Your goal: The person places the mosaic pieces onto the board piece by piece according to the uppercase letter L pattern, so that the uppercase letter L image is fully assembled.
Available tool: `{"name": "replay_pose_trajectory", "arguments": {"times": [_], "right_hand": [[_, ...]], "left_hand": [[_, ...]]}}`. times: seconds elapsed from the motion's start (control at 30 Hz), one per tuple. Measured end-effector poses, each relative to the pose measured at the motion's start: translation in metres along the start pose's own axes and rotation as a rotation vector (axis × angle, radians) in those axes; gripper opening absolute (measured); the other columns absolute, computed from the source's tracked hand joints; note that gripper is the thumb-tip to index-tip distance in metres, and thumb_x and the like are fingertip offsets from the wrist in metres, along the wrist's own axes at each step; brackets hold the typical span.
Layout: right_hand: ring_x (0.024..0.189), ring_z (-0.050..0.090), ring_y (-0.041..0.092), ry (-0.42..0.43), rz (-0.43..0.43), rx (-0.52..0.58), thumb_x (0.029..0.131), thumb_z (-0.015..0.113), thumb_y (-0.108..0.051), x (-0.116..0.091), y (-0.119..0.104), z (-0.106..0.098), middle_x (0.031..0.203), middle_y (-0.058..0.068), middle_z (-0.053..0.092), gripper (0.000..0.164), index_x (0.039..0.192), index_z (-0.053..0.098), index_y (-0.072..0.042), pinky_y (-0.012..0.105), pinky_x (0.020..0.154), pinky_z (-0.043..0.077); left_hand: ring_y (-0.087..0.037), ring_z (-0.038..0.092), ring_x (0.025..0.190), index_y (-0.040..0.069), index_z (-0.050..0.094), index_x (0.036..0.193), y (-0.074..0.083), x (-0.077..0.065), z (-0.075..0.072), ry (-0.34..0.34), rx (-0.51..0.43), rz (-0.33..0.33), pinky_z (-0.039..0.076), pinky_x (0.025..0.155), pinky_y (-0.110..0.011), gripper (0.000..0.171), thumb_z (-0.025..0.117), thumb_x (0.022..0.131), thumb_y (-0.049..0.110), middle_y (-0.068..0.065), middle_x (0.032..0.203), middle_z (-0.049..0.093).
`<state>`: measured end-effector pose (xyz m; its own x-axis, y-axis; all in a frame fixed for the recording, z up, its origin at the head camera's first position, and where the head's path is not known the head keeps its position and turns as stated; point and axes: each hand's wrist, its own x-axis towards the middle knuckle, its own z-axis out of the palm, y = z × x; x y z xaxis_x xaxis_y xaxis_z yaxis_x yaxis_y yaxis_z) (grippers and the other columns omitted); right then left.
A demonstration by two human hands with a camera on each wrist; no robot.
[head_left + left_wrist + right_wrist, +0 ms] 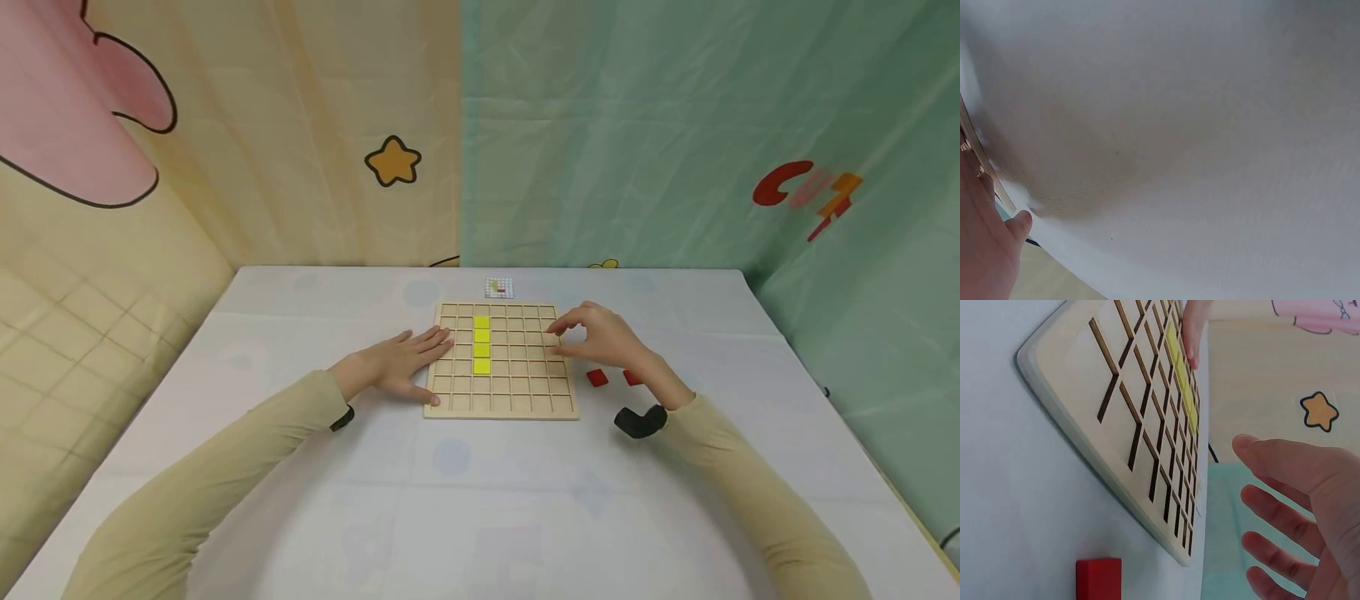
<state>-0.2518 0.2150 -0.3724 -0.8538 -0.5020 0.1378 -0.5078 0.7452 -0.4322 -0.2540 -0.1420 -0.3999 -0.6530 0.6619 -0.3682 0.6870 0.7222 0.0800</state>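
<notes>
A wooden grid board (517,408) lies flat on the table, with a column of several yellow square tiles (482,350) set in its cells. My left hand (401,364) rests with spread fingers on the board's left edge. Over the right edge hovers my right hand (600,335), thumb and fingers bent a little and apart. Nothing sits between them in the right wrist view. Close below that hand are two red tiles, one (597,377) beside the board and another (632,377) partly behind the wrist. The right wrist view catches one red tile (1099,579) too.
Behind the board lies a small card (498,288) printed with a grid and coloured squares. Pale cloth covers the table (450,508). Curtains (600,167) hang along the back and sides. Each wrist wears a black band, the right one (640,422) showing more.
</notes>
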Motion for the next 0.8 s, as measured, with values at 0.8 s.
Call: {"name": "replay_pose_trajectory", "arguments": {"times": [0.8], "right_hand": [[0.1, 0.057, 0.021, -0.164, 0.079, 0.094, 0.078, 0.08, -0.028, -0.044, 0.066, -0.015, 0.102, -0.002, 0.072, 0.031, 0.106, 0.074, -0.015, 0.042, 0.087, 0.046]], "left_hand": [[-0.025, -0.004, 0.151, 0.013, 0.002, 0.156, -0.001, 0.001, 0.001, 0.006, 0.004, 0.01, 0.009, 0.119, -0.056, 0.102, 0.048, 0.086, 0.07, -0.007, 0.163, -0.006]]}}
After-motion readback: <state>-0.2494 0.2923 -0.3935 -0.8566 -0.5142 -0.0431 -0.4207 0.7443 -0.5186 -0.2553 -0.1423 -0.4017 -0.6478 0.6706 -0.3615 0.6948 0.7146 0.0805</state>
